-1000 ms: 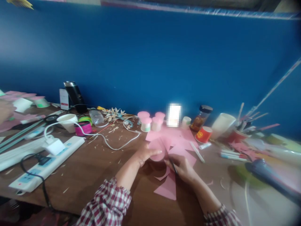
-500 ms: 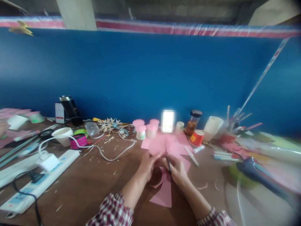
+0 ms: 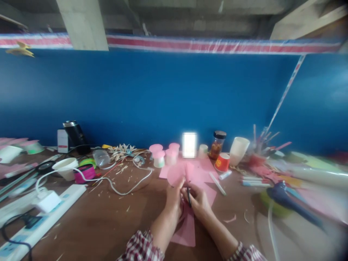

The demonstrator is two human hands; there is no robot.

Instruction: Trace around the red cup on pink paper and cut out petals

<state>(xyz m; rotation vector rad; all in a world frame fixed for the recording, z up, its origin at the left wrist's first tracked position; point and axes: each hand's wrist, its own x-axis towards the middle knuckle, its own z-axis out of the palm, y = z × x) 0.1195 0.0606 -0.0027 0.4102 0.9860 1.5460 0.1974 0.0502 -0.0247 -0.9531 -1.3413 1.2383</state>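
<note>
Pink paper [image 3: 174, 175] with a rounded outline is pinched in my left hand [image 3: 173, 200], thumb on top. My right hand [image 3: 199, 201] is closed around dark-handled scissors [image 3: 188, 197]; their blades are mostly hidden by the paper and fingers. Both hands are close together, just above the table. A pointed pink paper scrap [image 3: 186, 232] lies under my wrists. Beyond the hands, more pink sheets [image 3: 202, 170] lie flat. Behind them stand several small cups with pink round tops [image 3: 159, 155].
A white marker [image 3: 217, 183], a red paper cup [image 3: 222, 162] and a lidded jar [image 3: 218, 145] are to the right. At far right sits a blue glue gun [image 3: 288, 199]. A power strip [image 3: 69, 201], a white cable and a pale cup [image 3: 66, 168] occupy the left.
The camera view has tilted up and shifted slightly right. My left hand has turned more upright at the paper, and the curved offcut beneath is now mostly hidden. Both grips stay.
</note>
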